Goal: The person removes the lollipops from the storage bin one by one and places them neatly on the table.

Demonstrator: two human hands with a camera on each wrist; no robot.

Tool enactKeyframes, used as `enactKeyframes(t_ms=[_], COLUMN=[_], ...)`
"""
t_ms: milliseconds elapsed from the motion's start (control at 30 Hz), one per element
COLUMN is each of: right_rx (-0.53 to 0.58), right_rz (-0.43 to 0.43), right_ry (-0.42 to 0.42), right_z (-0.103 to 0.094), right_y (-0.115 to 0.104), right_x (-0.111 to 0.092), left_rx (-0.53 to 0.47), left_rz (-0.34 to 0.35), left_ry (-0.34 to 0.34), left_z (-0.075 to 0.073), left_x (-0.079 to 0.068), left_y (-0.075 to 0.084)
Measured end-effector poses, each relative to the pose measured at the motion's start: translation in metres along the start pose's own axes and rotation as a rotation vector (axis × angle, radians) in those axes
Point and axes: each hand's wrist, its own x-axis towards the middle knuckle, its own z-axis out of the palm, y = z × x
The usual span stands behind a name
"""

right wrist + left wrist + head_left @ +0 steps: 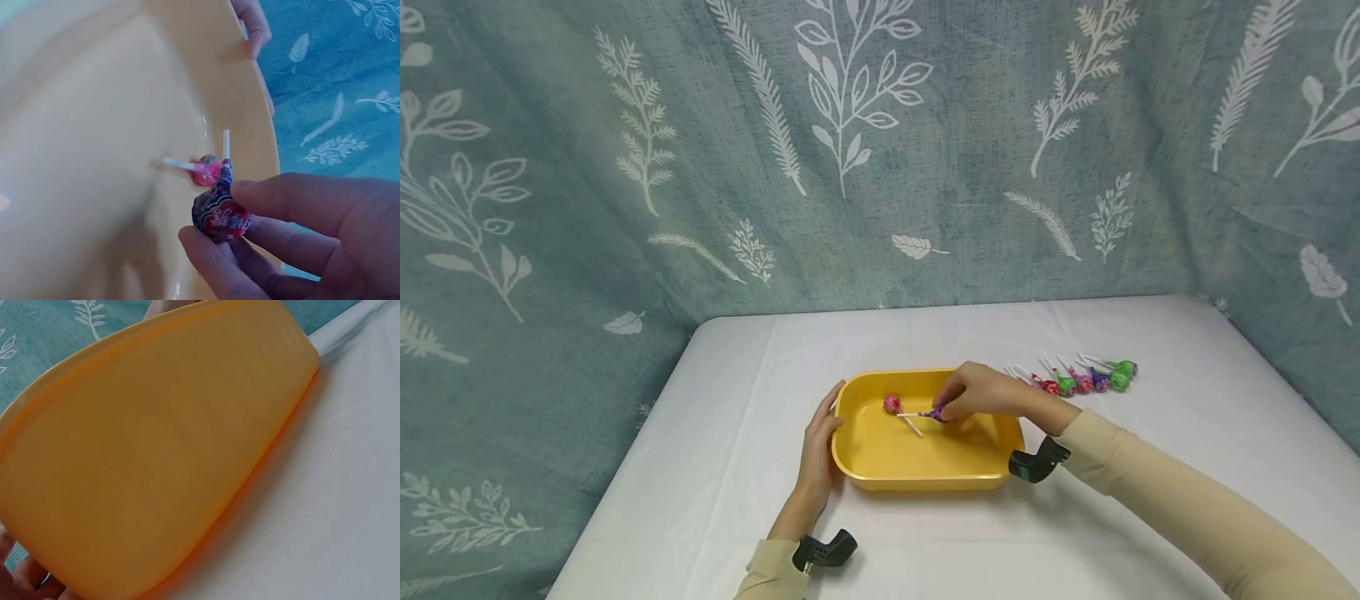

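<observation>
A yellow tray [917, 467] sits on the white-covered table. My left hand [818, 450] holds its left rim, the thumb over the edge and the fingers along the outer wall. Above the tray's inside, my right hand [981, 390] pinches a purple-wrapped lollipop [220, 215] by its round head between thumb and fingers, its white stick pointing away from the hand. A pink-wrapped lollipop [892, 404] lies on the tray floor near the back left. In the left wrist view the tray's outer wall [156, 450] hides most of the scene.
Right of the tray, a row of several wrapped lollipops [1082, 381] in red, green, pink and purple lies on the table [737, 400], sticks toward the back left. A leaf-patterned blue-green cloth [962, 167] hangs behind the table.
</observation>
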Motion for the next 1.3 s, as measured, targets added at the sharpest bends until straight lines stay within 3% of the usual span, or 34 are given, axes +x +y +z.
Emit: enactKeyframes(t_ms=[200, 467, 633, 933, 1300], right_rx=[-0.011, 0.128, 0.121, 0.186, 0.223], right_rz=[-0.011, 0.021, 0.06, 0.032, 0.068], right_ry=[0.087, 0.153, 0.223, 0.29, 0.393], right_z=[-0.008, -0.023, -0.03, -0.033, -0.045], right_y=[0.006, 0.009, 0.014, 0.032, 0.054], right_x=[-0.016, -0.043, -0.058, -0.075, -0.097], left_rx=[-0.002, -0.003, -0.018, -0.02, -0.026], left_rz=[-0.012, -0.01, -0.015, -0.007, -0.015], left_ry=[0.003, -0.003, -0.009, -0.022, -0.024], left_z=[0.0, 0.0, 0.0, 0.0, 0.0], left_x=[0.0, 0.001, 0.0, 0.0, -0.001], left_y=[-0.001, -0.002, -0.002, 0.0, 0.0])
